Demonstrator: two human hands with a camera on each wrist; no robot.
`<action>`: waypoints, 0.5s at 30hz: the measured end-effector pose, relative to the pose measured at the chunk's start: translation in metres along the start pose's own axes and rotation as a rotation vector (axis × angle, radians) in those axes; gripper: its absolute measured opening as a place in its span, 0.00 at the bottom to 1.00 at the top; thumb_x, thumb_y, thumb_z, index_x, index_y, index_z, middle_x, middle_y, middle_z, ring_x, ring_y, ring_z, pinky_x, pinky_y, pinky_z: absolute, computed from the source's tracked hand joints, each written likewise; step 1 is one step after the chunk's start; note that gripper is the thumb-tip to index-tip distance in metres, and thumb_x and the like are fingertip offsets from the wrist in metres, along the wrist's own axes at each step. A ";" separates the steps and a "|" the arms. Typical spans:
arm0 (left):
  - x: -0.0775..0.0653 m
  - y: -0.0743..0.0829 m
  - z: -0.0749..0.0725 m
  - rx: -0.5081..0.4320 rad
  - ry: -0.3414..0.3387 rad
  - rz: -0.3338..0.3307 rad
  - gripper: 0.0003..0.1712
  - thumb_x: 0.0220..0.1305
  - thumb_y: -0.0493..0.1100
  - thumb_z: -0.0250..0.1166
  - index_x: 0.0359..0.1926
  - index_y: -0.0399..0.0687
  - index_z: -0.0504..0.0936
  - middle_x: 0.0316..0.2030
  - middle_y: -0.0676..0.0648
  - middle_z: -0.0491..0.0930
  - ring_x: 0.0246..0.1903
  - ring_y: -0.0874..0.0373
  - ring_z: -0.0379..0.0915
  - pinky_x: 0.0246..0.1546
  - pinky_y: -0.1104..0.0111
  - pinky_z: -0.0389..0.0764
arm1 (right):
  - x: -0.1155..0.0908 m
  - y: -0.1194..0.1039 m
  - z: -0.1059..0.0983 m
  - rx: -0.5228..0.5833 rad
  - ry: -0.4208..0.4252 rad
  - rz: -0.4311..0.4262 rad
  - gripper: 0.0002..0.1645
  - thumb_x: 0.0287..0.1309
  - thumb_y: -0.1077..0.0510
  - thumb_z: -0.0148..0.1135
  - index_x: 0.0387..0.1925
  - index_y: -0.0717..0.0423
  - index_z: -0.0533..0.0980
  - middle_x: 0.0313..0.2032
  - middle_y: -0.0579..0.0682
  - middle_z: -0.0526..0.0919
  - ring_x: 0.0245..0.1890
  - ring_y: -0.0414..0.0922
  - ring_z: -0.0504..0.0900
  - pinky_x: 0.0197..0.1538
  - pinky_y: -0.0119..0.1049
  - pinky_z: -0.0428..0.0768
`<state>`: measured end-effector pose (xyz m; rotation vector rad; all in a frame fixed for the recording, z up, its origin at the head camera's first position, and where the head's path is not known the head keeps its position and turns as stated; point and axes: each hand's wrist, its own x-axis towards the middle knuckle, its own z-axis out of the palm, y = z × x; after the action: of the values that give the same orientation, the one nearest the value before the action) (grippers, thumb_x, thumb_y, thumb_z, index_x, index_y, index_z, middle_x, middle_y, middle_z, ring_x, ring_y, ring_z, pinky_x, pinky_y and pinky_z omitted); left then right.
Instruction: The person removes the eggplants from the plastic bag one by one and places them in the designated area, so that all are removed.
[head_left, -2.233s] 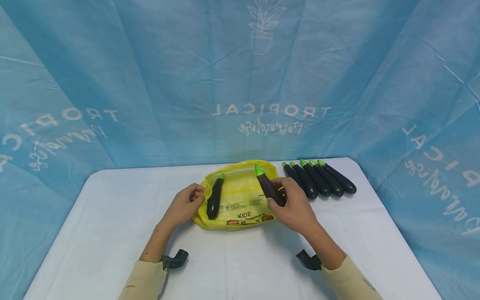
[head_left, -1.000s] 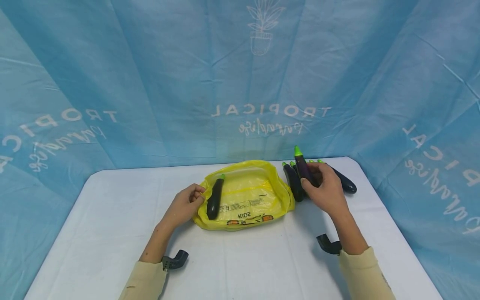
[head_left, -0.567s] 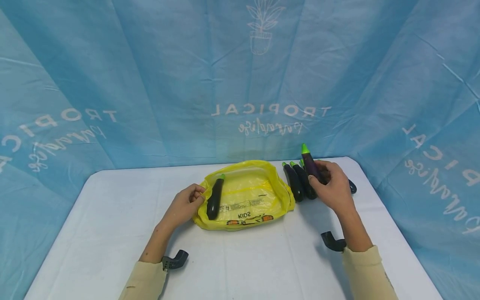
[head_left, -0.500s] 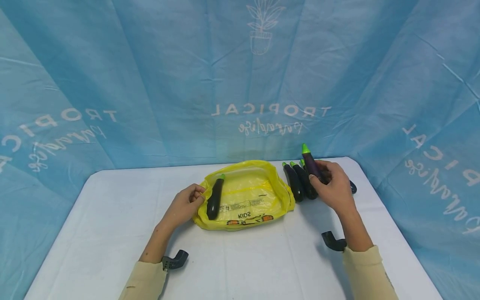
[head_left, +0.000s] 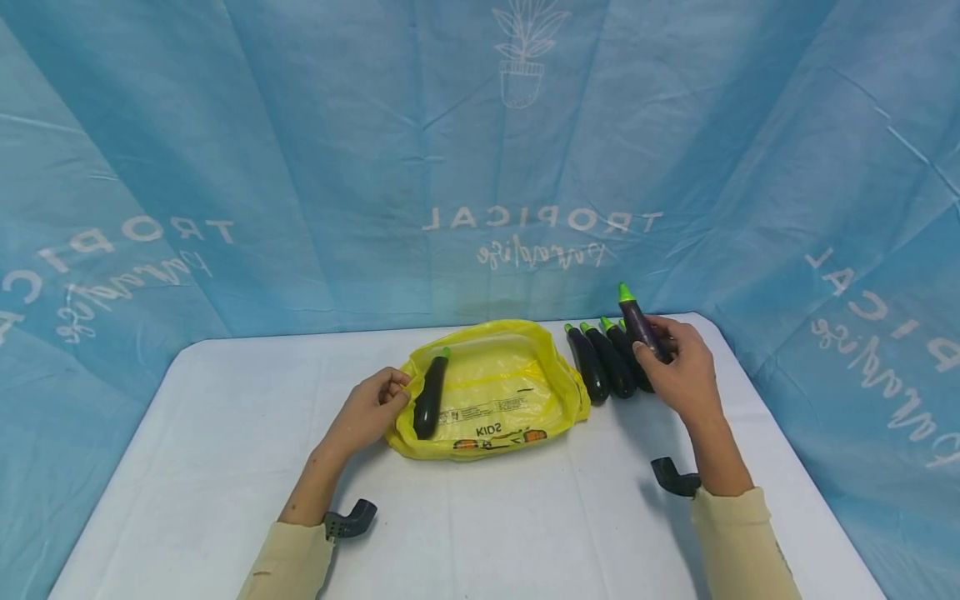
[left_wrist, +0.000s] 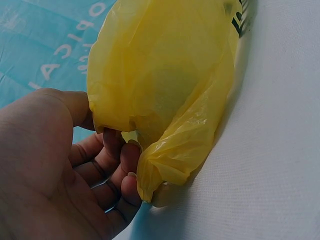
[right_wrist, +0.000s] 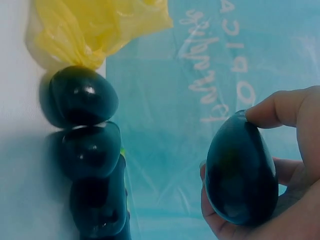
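Observation:
Near the middle of the table lies a yellow plastic bag (head_left: pixel 498 379), its mouth spread wide, with one dark eggplant (head_left: pixel 430 400) on its left side. My left hand (head_left: pixel 370 410) pinches the bag's left edge; in the left wrist view the crumpled plastic (left_wrist: pixel 170 85) is caught at the fingertips. Raised over the row at the right, my right hand (head_left: pixel 684 367) grips another eggplant (head_left: pixel 640 325), green stem end up and tilted left. The right wrist view shows its rounded end (right_wrist: pixel 242 170) between thumb and fingers.
Several eggplants (head_left: pixel 590 367) lie side by side just right of the bag, some hidden behind the right hand. White cloth covers the table (head_left: pixel 480 525). A blue printed curtain (head_left: pixel 360 167) hangs behind and at both sides.
My right hand has carried its eggplant from over the bag to the right, above the row, drifting a little further right in the last half second. The left hand has stayed put.

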<state>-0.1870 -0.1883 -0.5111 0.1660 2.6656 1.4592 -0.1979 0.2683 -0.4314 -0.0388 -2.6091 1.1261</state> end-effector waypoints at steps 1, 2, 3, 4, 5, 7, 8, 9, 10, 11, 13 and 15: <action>0.000 0.000 0.000 0.000 0.000 -0.001 0.12 0.76 0.40 0.58 0.54 0.40 0.80 0.38 0.45 0.77 0.36 0.54 0.72 0.36 0.69 0.75 | 0.001 0.001 -0.001 -0.001 0.000 0.004 0.29 0.72 0.55 0.63 0.70 0.60 0.74 0.58 0.65 0.76 0.58 0.63 0.78 0.57 0.62 0.79; 0.000 0.000 0.000 0.001 0.000 -0.002 0.12 0.76 0.40 0.58 0.54 0.40 0.80 0.38 0.45 0.77 0.36 0.54 0.72 0.37 0.69 0.76 | 0.001 0.002 -0.001 -0.004 -0.001 0.011 0.30 0.72 0.54 0.63 0.70 0.59 0.74 0.58 0.66 0.77 0.58 0.63 0.78 0.56 0.62 0.80; 0.000 0.000 0.000 0.002 0.000 -0.002 0.12 0.76 0.40 0.58 0.54 0.40 0.80 0.38 0.45 0.77 0.36 0.54 0.72 0.37 0.68 0.76 | 0.001 0.003 -0.002 -0.005 -0.001 0.020 0.30 0.72 0.53 0.63 0.71 0.58 0.74 0.59 0.66 0.77 0.57 0.63 0.78 0.56 0.62 0.80; 0.000 0.000 0.000 0.005 0.001 -0.004 0.12 0.76 0.40 0.58 0.54 0.40 0.80 0.39 0.45 0.77 0.36 0.54 0.72 0.37 0.68 0.76 | 0.002 0.005 -0.002 -0.008 -0.003 0.030 0.30 0.73 0.52 0.63 0.72 0.57 0.74 0.59 0.66 0.78 0.57 0.63 0.78 0.55 0.62 0.81; 0.000 0.000 0.000 0.006 0.001 -0.004 0.12 0.76 0.40 0.58 0.54 0.40 0.80 0.39 0.45 0.77 0.36 0.54 0.72 0.37 0.68 0.76 | 0.002 0.006 -0.003 -0.009 -0.005 0.040 0.31 0.73 0.51 0.62 0.72 0.56 0.73 0.59 0.66 0.78 0.57 0.63 0.79 0.54 0.61 0.81; 0.000 0.001 0.000 0.011 0.000 -0.006 0.12 0.76 0.40 0.58 0.55 0.40 0.80 0.39 0.45 0.77 0.36 0.54 0.72 0.37 0.68 0.76 | 0.003 0.009 -0.003 -0.006 -0.007 0.063 0.31 0.73 0.49 0.62 0.73 0.54 0.73 0.59 0.66 0.80 0.55 0.62 0.80 0.53 0.60 0.81; 0.000 0.001 0.000 0.012 0.000 -0.007 0.12 0.76 0.40 0.58 0.55 0.40 0.80 0.39 0.45 0.77 0.37 0.54 0.72 0.38 0.68 0.76 | 0.003 0.010 -0.003 -0.003 -0.006 0.071 0.31 0.74 0.48 0.61 0.73 0.53 0.73 0.59 0.66 0.81 0.54 0.62 0.80 0.52 0.59 0.81; 0.000 0.001 0.000 0.013 0.000 -0.008 0.13 0.76 0.40 0.58 0.55 0.40 0.80 0.39 0.45 0.77 0.37 0.54 0.72 0.38 0.68 0.76 | 0.004 0.012 -0.003 -0.001 -0.004 0.077 0.31 0.74 0.48 0.61 0.73 0.52 0.74 0.58 0.66 0.81 0.54 0.61 0.81 0.52 0.58 0.81; 0.000 0.001 0.000 0.012 -0.001 -0.008 0.13 0.76 0.40 0.58 0.55 0.40 0.80 0.39 0.45 0.77 0.37 0.54 0.72 0.38 0.68 0.76 | 0.004 0.013 -0.003 -0.001 -0.004 0.079 0.31 0.74 0.47 0.60 0.73 0.52 0.74 0.58 0.66 0.82 0.53 0.61 0.81 0.52 0.57 0.81; 0.000 0.001 0.000 0.011 -0.001 -0.009 0.13 0.76 0.40 0.58 0.55 0.40 0.80 0.39 0.45 0.77 0.37 0.53 0.72 0.38 0.68 0.76 | 0.004 0.014 -0.003 -0.002 -0.005 0.079 0.31 0.75 0.47 0.60 0.74 0.51 0.73 0.58 0.66 0.82 0.53 0.61 0.81 0.51 0.56 0.81; 0.000 0.001 0.000 0.013 -0.001 -0.009 0.13 0.75 0.40 0.58 0.55 0.40 0.80 0.39 0.45 0.77 0.37 0.53 0.72 0.38 0.68 0.76 | 0.005 0.015 -0.002 -0.005 -0.008 0.074 0.31 0.76 0.46 0.58 0.74 0.52 0.73 0.59 0.67 0.81 0.53 0.61 0.80 0.51 0.56 0.81; 0.000 0.001 0.000 0.013 -0.004 -0.008 0.13 0.76 0.40 0.58 0.55 0.40 0.80 0.39 0.45 0.77 0.37 0.53 0.72 0.38 0.68 0.76 | 0.005 0.017 -0.001 -0.010 -0.014 0.070 0.32 0.77 0.46 0.57 0.76 0.52 0.71 0.60 0.67 0.80 0.54 0.61 0.80 0.51 0.57 0.81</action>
<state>-0.1872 -0.1876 -0.5104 0.1589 2.6704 1.4378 -0.2037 0.2815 -0.4411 -0.1250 -2.6448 1.1401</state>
